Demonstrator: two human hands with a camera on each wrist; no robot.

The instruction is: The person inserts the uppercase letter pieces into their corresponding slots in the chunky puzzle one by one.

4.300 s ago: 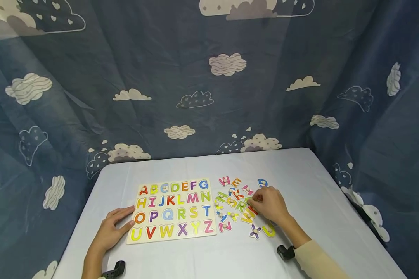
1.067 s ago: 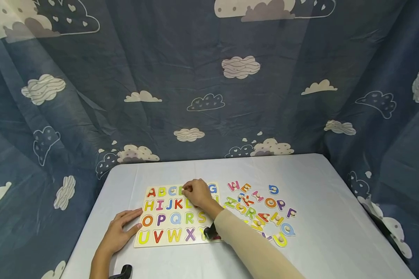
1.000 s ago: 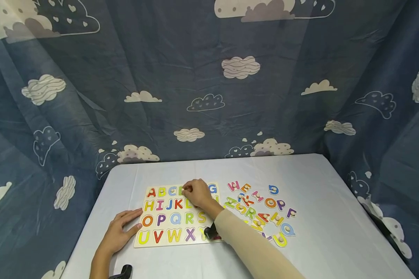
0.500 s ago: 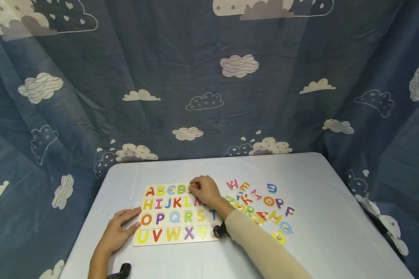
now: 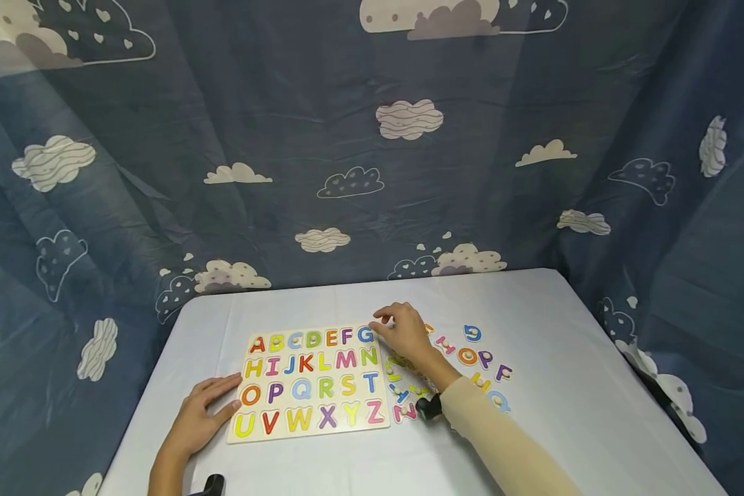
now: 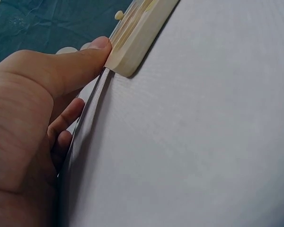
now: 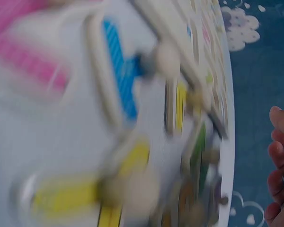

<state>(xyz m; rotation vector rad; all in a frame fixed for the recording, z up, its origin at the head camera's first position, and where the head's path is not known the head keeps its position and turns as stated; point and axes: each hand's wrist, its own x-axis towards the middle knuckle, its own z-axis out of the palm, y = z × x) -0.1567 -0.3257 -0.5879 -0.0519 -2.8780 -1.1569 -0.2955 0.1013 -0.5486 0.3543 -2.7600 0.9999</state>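
Note:
A wooden alphabet puzzle board [image 5: 287,393] lies on the white table, with rows of coloured letters from A to Z. My left hand [image 5: 198,413] rests at its left edge; in the left wrist view the thumb [image 6: 102,43] presses the board's edge, and a small knob [image 6: 119,15] stands up beyond. Just off the top right corner, by the blue G, my right hand [image 5: 406,334] hovers with thumb and index finger apart. Nothing shows between them. In the right wrist view its fingertips [image 7: 277,149] are loosely bent, away from a blue T piece [image 7: 120,71] and a yellow Y piece [image 7: 128,161].
Loose knobbed letters lie right of the board, among them an orange O [image 5: 468,356], purple P [image 5: 486,360], purple F [image 5: 503,373], blue G [image 5: 472,333] and pink Z [image 5: 404,412]. My right forearm covers some. A cloud-print curtain [image 5: 273,213] hangs behind the table.
From among the loose letters my right hand went to the board's D, pinching there; it then moved right, past E and F, off the board, fingers parting. My left hand stayed at the edge.

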